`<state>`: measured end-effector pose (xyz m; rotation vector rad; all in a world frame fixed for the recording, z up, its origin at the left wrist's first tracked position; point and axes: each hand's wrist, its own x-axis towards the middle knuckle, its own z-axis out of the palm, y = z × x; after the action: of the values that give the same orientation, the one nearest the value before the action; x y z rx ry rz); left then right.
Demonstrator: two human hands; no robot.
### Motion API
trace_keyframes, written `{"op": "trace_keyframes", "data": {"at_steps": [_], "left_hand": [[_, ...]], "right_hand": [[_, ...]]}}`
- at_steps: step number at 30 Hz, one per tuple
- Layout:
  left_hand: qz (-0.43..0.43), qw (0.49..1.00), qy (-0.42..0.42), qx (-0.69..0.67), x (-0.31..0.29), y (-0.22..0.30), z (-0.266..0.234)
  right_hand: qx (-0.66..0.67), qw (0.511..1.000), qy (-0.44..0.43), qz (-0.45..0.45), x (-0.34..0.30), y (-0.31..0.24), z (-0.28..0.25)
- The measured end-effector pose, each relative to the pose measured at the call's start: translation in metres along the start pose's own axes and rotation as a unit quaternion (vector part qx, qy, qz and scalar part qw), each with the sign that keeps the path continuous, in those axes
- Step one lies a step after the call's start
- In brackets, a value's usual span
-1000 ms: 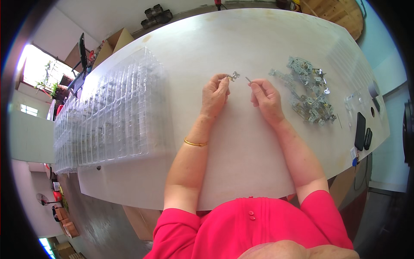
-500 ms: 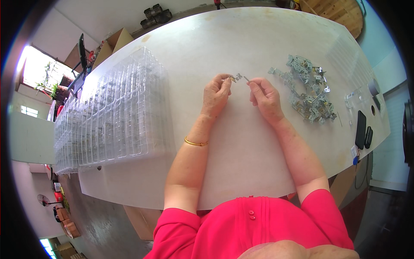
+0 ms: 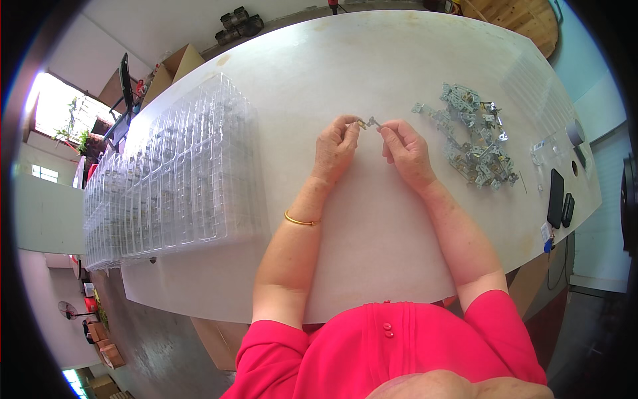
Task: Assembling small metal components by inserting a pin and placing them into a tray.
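Watching upper centre: left hand pinches bracket, right hand pinches pin; slack grip, I judge, could drop either.

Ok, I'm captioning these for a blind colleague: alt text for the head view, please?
The left hand pinches a small metal part while the right hand holds a thin rod close to it, over a pale table. Clear trays sit at left; a heap of metal parts lies at right.
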<state>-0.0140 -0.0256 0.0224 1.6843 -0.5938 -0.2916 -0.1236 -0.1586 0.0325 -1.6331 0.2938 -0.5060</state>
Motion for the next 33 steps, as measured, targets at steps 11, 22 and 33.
{"op": "trace_keyframes", "data": {"at_steps": [11, 22, 33], "left_hand": [[0.054, 0.997, 0.014, 0.058, -0.002, -0.006, 0.0], [0.197, 0.97, 0.057, 0.127, -0.002, -0.01, 0.008], [0.299, 0.926, 0.061, 0.224, -0.009, -0.003, 0.009]], "right_hand": [[-0.005, 1.0, 0.005, -0.003, -0.001, 0.003, 0.002], [-0.01, 1.0, 0.009, -0.006, -0.001, -0.001, 0.002], [0.01, 1.0, 0.024, 0.009, -0.001, 0.007, 0.002]]}}
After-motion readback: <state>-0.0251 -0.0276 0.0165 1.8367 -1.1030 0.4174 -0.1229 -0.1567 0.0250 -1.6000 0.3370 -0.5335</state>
